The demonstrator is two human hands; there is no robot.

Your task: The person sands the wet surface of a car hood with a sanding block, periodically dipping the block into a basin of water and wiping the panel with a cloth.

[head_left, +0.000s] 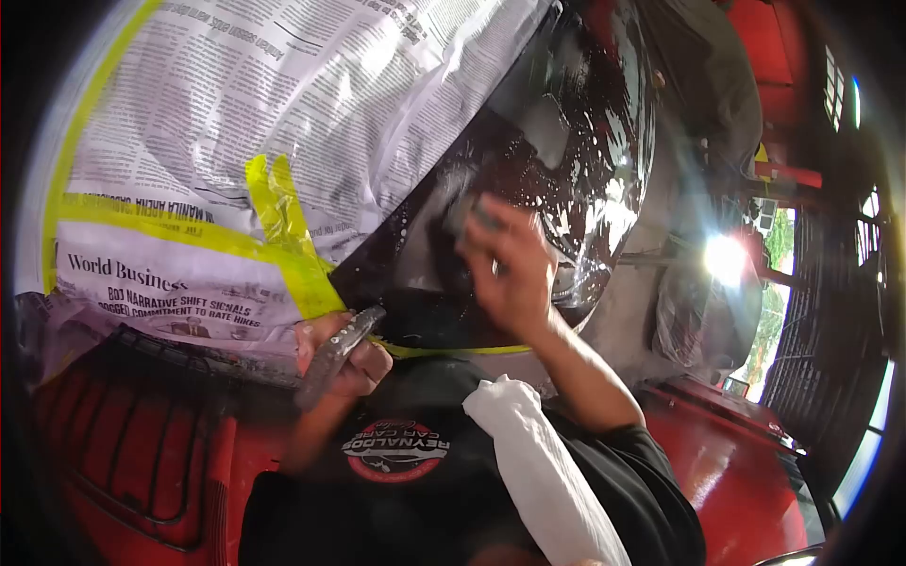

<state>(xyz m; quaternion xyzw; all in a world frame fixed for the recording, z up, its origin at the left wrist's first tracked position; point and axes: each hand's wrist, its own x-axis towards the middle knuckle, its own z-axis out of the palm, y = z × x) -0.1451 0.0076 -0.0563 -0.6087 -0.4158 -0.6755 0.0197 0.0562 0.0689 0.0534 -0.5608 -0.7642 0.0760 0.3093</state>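
The right hand (510, 274) curls round a small, probably soft, wet-slick pad (472, 215) at its 11 o'clock on the panel (566, 123), best gripped by its edges; the left hand (347, 366) clasps a grey strip (340, 351).

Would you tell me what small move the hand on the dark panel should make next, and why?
Probably slide the gray pad a short stroke toward the flecked side of the dark panel: the right hand presses it, white wet flecks lie there, and yellow tape with newspaper borders the other side. The left hand holds a gray strip.
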